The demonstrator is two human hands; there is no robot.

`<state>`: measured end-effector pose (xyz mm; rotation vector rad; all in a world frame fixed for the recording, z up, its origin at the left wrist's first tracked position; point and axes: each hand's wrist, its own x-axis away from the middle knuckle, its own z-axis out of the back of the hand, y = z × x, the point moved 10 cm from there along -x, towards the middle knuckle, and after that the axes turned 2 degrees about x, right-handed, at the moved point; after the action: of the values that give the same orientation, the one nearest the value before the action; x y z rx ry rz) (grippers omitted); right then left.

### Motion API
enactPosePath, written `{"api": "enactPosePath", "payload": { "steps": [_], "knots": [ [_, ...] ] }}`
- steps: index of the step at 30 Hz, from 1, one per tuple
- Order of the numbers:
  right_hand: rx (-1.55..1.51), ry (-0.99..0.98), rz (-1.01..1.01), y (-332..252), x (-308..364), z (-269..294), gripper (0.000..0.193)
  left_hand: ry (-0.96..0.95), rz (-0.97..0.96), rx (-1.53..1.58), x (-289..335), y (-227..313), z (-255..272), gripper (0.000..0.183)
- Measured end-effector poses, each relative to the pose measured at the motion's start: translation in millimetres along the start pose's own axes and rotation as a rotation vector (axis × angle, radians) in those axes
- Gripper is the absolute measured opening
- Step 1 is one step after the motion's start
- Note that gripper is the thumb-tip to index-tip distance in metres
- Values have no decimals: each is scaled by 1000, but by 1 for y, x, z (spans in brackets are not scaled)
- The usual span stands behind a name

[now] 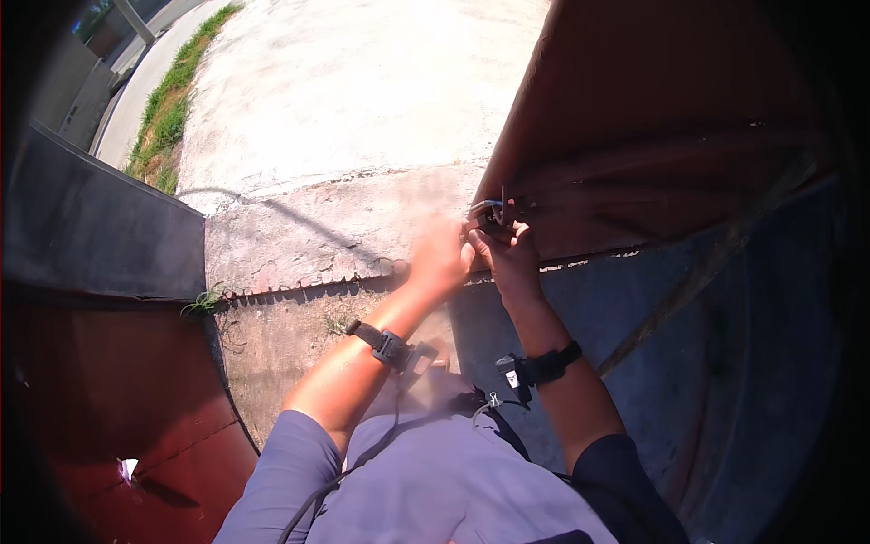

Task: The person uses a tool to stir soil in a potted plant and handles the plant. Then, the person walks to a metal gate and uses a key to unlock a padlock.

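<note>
At the edge of a dark red metal gate, both my hands are raised to a small dark metal latch with a curved, shiny bar that looks like a padlock shackle. My right hand pinches the latch from below and to the right, thumb and fingers closed. Close against its left side is my left hand, its fingers curled in. Glare washes out that hand, and whatever its fingers hold is hidden. A short upright metal piece sticks up beside the latch.
Another red metal panel stands at the left, with a pale scrap on it. Sunlit concrete lies beyond the threshold, with a grass strip along its left. A diagonal bar crosses the shaded right side.
</note>
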<state>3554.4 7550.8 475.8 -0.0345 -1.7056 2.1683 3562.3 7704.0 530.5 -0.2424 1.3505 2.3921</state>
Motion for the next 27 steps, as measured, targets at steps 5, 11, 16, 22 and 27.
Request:
{"api": "enactPosePath", "payload": {
  "steps": [5, 11, 16, 22, 27],
  "knots": [
    [329, 145, 4, -2, 6, 9, 52, -219, 5, -82, -15, 0, -23, 12],
    [337, 203, 286, -64, 28, 4, 30, -310, -145, -152, -13, 2, -16, 14],
    [301, 225, 190, -41, 22, 15, 24, -716, 127, -69, 76, -96, -9, 16],
    [-90, 126, -260, -34, 50, -12, 41, -949, 442, 20, 145, -203, 85, 26],
    [-90, -158, -628, 10, 73, -85, 55, -730, 915, 442, 195, -265, 185, 23]
  ]
}}
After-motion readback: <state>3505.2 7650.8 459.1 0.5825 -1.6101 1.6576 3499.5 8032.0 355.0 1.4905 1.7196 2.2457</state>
